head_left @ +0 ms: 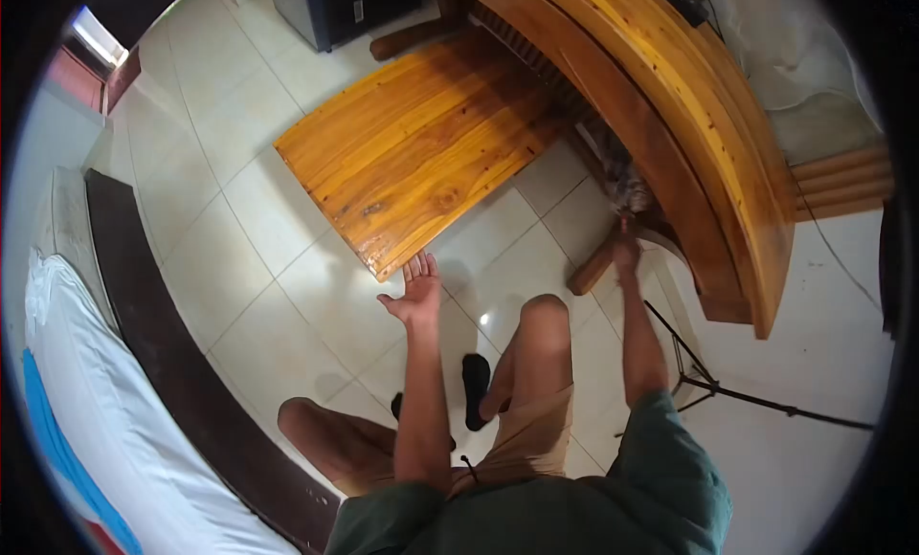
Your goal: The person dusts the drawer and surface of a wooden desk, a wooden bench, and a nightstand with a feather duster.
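Note:
Palm up with fingers spread, my left hand (417, 292) is just off the near corner of a varnished wooden bench or low table (402, 153); it holds nothing. My right hand (626, 251) reaches low beneath the curved edge of a large wooden desk or cabinet (661, 105), beside its dark wooden foot (595, 263). Its fingers are closed at the lower end of a crumpled, grey patterned cloth (624, 184). The upper part of the cloth is in shadow under the wood.
A thin black stand (708, 383) leans by the white wall at my right. Beyond the bench stands a dark box-shaped appliance (349, 10). A bed with a dark frame (144, 268) and white sheet (115, 383) runs along the left. Pale tiles (239, 210) cover the floor.

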Demonstrator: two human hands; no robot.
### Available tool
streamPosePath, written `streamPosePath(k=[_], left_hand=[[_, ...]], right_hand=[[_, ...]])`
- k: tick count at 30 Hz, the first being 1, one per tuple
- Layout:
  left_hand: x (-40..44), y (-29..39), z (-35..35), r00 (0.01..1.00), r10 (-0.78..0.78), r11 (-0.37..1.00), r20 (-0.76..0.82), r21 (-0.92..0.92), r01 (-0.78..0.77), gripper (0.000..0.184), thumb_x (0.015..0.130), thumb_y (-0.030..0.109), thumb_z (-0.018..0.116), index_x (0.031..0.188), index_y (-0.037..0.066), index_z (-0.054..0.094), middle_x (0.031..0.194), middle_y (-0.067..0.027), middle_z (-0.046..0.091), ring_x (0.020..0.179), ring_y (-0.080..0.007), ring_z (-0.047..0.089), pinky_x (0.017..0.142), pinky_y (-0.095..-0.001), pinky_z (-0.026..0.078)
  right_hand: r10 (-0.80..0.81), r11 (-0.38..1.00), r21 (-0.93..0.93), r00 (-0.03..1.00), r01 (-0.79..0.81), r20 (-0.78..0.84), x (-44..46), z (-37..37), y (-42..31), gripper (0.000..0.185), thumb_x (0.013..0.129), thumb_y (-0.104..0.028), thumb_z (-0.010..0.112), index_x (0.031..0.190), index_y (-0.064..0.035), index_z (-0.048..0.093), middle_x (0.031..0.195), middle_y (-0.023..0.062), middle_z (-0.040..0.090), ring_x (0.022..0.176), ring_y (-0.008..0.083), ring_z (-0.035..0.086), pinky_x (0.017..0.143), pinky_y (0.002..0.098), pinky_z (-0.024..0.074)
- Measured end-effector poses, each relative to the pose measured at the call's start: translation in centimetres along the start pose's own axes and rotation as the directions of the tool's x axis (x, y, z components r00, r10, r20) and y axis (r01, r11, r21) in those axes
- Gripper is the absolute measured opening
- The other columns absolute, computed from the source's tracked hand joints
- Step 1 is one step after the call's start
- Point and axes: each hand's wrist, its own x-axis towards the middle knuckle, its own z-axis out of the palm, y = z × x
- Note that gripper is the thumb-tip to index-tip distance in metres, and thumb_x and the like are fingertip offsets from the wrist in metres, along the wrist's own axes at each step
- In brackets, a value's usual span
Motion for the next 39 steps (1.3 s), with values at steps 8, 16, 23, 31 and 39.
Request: streamPosePath(k=[8,16,23,31,39], left_hand=[[2.2,2.5,1.9,0.997,-0.077,0.995,-0.021,0.062,0.078,0.053,0.086,0.048,0.031,0.123,0.013,0.047,0.126,-0.0064,0.047,0.116,-0.0249,0.045,0.094,-0.0438,0.037],[-0.4,3.4,5.2,0.969,0.14,0.936,-0.203,0.347,-0.063,0.063,0.086,0.046,0.012,0.132,0.015,0.041,0.14,-0.0056,0.037,0.127,-0.0248,0.036,0.098,-0.0474,0.033],[-2.2,10.8,6.2,0.961,0.104,0.926,-0.257,0.378,0.001,0.06,0.085,0.054,0.024,0.132,0.021,0.043,0.136,-0.002,0.043,0.125,-0.0209,0.039,0.102,-0.0398,0.03],[-4.0,12.6,4.9,0.957,0.138,0.934,-0.253,0.354,-0.041,0.05,0.08,0.051,0.034,0.109,0.016,0.055,0.108,-0.0046,0.056,0.103,-0.0226,0.05,0.083,-0.044,0.04],[-6.4,14.8,2.3,0.658,0.749,0.47,0.075,0.64,-0.608,0.074,0.081,0.051,0.049,0.13,0.002,0.023,0.127,-0.012,0.032,0.113,-0.0262,0.037,0.092,-0.0389,0.034]], right_hand=[[-0.114,0.877,0.43,0.963,0.213,-0.246,-8.9,-3.2,-9.1,0.027,0.094,-0.018,0.038,0.102,0.0033,0.051,0.081,0.0156,0.057,0.072,0.0212,0.055,0.065,0.0309,0.043],[-0.713,0.619,0.494,0.701,0.611,0.026,-21.6,-6.9,-23.2,0.036,0.084,-0.004,0.047,0.121,-0.0065,0.046,0.081,0.0193,0.058,0.069,0.0307,0.058,0.064,0.037,0.0457],[-0.803,0.572,0.311,0.596,0.759,0.023,-26.6,-3.4,-28.6,0.061,0.075,0.001,0.049,0.133,-0.0158,0.04,0.072,0.0208,0.058,0.067,0.035,0.059,0.065,0.0454,0.0473],[-0.152,0.954,0.173,0.894,0.245,-0.422,-15.3,-7.7,-7.4,0.05,0.076,0.007,0.041,0.124,-0.0067,0.049,0.069,0.0272,0.055,0.063,0.0393,0.058,0.06,0.0464,0.0452],[-0.426,0.661,0.557,0.863,0.503,-0.273,-25.1,-6.9,-26.5,0.047,0.08,0.002,0.044,0.124,-0.0125,0.051,0.073,0.0198,0.057,0.066,0.0341,0.056,0.061,0.0412,0.0448]])
